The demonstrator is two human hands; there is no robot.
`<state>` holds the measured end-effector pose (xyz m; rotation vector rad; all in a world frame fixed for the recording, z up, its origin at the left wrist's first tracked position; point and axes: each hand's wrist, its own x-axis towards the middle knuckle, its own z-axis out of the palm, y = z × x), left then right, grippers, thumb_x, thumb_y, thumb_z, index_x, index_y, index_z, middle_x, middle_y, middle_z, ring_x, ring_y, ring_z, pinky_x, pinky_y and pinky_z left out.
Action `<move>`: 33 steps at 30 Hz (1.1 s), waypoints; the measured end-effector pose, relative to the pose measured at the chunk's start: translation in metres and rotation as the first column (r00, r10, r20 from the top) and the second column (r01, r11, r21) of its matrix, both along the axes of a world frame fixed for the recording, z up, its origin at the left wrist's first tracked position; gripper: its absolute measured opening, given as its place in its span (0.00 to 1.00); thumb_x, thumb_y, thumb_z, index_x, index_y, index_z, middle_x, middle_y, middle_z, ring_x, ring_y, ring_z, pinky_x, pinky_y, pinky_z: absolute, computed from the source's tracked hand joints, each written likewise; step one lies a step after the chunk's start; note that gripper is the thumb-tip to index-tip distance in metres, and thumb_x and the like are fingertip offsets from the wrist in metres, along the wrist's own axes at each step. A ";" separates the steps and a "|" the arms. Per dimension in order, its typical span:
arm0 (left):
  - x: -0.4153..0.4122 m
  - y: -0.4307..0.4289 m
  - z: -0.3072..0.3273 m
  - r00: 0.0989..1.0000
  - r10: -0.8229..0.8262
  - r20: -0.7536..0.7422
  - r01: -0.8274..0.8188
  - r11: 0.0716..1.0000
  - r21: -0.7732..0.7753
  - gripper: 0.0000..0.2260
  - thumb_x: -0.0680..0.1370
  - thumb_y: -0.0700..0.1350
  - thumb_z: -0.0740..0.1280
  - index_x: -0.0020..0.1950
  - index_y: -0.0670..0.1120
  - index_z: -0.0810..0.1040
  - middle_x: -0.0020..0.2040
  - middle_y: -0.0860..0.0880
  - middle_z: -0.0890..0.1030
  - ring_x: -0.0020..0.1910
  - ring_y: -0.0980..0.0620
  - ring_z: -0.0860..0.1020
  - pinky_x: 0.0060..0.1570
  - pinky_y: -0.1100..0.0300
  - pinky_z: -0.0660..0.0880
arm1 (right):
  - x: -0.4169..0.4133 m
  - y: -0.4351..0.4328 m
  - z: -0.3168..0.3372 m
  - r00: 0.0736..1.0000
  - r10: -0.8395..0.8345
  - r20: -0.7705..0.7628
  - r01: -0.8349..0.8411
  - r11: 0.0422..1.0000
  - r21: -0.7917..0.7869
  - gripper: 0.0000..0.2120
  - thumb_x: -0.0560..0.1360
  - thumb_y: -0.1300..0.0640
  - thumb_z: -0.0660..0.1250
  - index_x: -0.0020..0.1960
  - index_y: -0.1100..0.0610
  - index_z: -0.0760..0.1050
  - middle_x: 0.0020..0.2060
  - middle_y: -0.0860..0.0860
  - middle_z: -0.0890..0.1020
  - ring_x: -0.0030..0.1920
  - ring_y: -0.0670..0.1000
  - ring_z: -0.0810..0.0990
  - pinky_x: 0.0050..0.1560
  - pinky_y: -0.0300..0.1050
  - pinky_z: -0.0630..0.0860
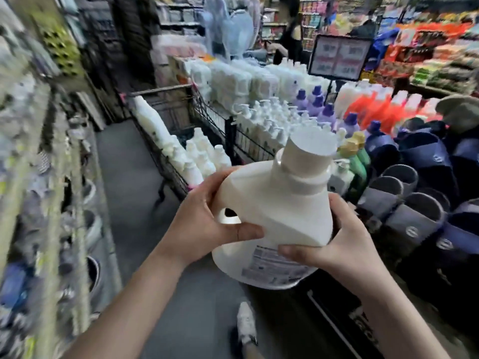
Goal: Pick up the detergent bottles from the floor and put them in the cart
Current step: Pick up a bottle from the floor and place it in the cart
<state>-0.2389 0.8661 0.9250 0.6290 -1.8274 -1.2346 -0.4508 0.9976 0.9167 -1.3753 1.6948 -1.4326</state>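
I hold a large white detergent bottle (274, 203) in front of me with both hands, its wide white cap pointing up and away. My left hand (204, 218) grips the handle side, thumb under the handle hole. My right hand (334, 242) clasps the right lower edge near the label. Ahead on the left stands a wire shopping cart (181, 110) with several white detergent bottles (199, 159) lying and standing inside it.
Shelves of blurred goods line the left side (39, 177). On the right is a display of white, purple and orange bottles (324, 107) and dark slippers (414, 203). A person in black (290, 40) stands at the back. My white shoe (246, 325) is on the grey floor.
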 end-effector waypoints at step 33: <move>0.077 -0.580 -0.037 0.967 0.250 0.056 -0.255 0.958 0.127 0.38 0.55 0.47 0.86 0.64 0.59 0.80 0.62 0.52 0.83 0.65 0.50 0.80 0.66 0.50 0.76 | 0.047 -0.649 -0.052 0.971 0.239 -0.019 -0.236 0.967 0.092 0.47 0.45 0.35 0.85 0.62 0.37 0.74 0.55 0.40 0.84 0.58 0.45 0.82 0.58 0.55 0.81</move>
